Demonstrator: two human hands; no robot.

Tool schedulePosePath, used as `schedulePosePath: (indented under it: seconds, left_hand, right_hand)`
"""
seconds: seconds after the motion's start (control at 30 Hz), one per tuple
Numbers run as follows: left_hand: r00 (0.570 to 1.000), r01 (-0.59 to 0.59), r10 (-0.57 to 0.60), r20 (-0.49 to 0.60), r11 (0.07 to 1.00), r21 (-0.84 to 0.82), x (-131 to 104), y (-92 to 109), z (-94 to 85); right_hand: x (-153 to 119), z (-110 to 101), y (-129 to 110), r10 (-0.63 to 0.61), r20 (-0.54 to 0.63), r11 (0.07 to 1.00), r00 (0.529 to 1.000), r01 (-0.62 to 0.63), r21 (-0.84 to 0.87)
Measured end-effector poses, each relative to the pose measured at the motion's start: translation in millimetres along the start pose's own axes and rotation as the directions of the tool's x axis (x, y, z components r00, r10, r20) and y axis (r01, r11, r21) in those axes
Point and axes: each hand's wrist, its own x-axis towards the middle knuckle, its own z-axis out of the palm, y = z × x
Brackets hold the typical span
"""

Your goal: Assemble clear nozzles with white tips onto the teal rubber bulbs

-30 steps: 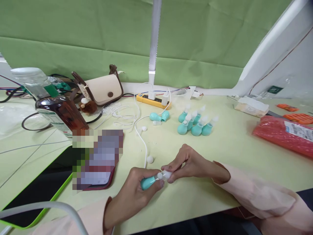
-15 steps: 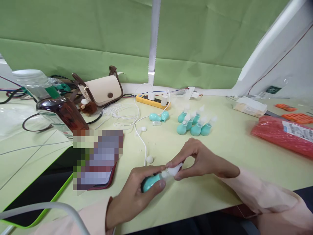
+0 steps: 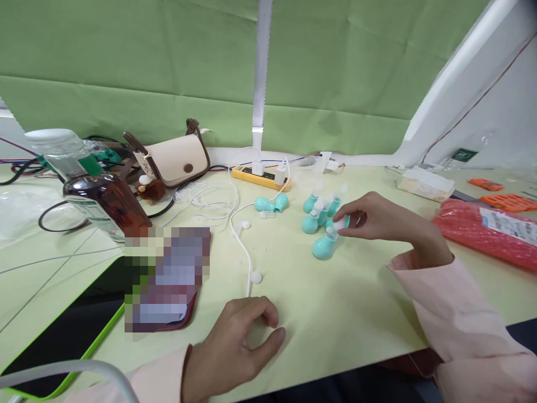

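My right hand pinches the white tip of a teal bulb, which is tilted at the front of a group of several similar teal bulbs with whitish tips. Part of that group is hidden behind my fingers. My left hand rests near the table's front edge, thumb and fingers apart with nothing between them. Two teal pieces without white tips lie beside a small clear part. A small whitish round piece sits by the white cable.
At the left are two phones and a dark bottle. A cream bag and a yellow power strip stand at the back. A red package and a small box lie at the right.
My right hand has moved away to the right and back, carrying the teal bulb to the group. My left hand has let go of that bulb and its fingers have opened.
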Motion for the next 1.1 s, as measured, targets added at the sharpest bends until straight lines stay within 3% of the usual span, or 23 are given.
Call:
schedulePosePath:
  seconds: [0.13, 0.33, 0.4, 0.47, 0.53, 0.6, 0.63, 0.7, 0.77, 0.83, 0.93, 1.1]
  left_hand:
    - [1.0, -0.012, 0.011, 0.012, 0.995, 0.1, -0.9, -0.4, 1.8]
    - [0.998, -0.068, 0.067, 0.017, 0.993, 0.1, 1.2, -0.2, 0.9]
    - [0.997, -0.082, 0.082, 0.001, 0.992, 0.093, 0.8, 0.2, 1.1]
    - [0.995, -0.096, 0.097, -0.01, 0.991, 0.089, 0.5, 0.2, 1.4]
    - [0.995, -0.098, 0.1, -0.012, 0.991, 0.091, 0.6, -0.1, 1.5]
    - [0.995, -0.097, 0.099, -0.017, 0.991, 0.098, 1.0, -0.5, 1.4]
    - [0.995, -0.096, 0.098, -0.02, 0.99, 0.102, 1.2, -0.7, 1.2]
    - [0.995, -0.096, 0.099, -0.024, 0.99, 0.108, 1.6, -0.9, 0.6]
    - [0.995, -0.098, 0.101, -0.016, 0.989, 0.114, 2.1, -0.6, -0.1]
    - [0.995, -0.097, 0.099, -0.009, 0.987, 0.125, 2.5, 0.2, -0.9]
    - [0.996, -0.087, 0.09, -0.014, 0.987, 0.138, 2.8, 1.6, -1.8]
    - [0.996, -0.074, 0.079, -0.033, 0.988, 0.134, 2.8, 1.4, -2.2]
  right_hand:
    - [1.7, -0.7, 3.6, 0.035, -0.015, 0.999, 0.999, -0.036, -0.021]
    - [1.1, 0.1, 1.8, 0.016, -0.009, 0.997, 1.0, -0.017, -0.073]
    - [-2.4, -1.2, -2.6, 0.003, -0.132, 0.991, 0.991, -0.02, -0.134]
    - [-4.6, 1.0, -12.2, -0.077, -0.375, 0.981, 0.924, 0.004, -0.192]
    - [-2.4, 10.5, -28.0, -0.219, -0.592, 0.968, 0.776, 0.099, -0.229]
    - [6.4, 28.1, -48.3, -0.344, -0.663, 0.939, 0.665, 0.241, -0.246]
    - [13.3, 39.1, -58.9, -0.39, -0.647, 0.92, 0.655, 0.302, -0.249]
    - [31.4, 62.5, -77.3, -0.422, -0.518, 0.906, 0.744, 0.344, -0.245]
    - [52.4, 83.6, -88.6, -0.333, -0.359, 0.93, 0.872, 0.242, -0.276]
    - [72.0, 99.3, -91.6, -0.198, -0.246, 0.94, 0.949, 0.113, -0.322]
    - [91.6, 112.1, -87.0, -0.066, -0.134, 0.934, 0.989, 0.013, -0.358]
    - [97.3, 117.0, -79.4, -0.023, -0.105, 0.939, 0.994, -0.015, -0.344]
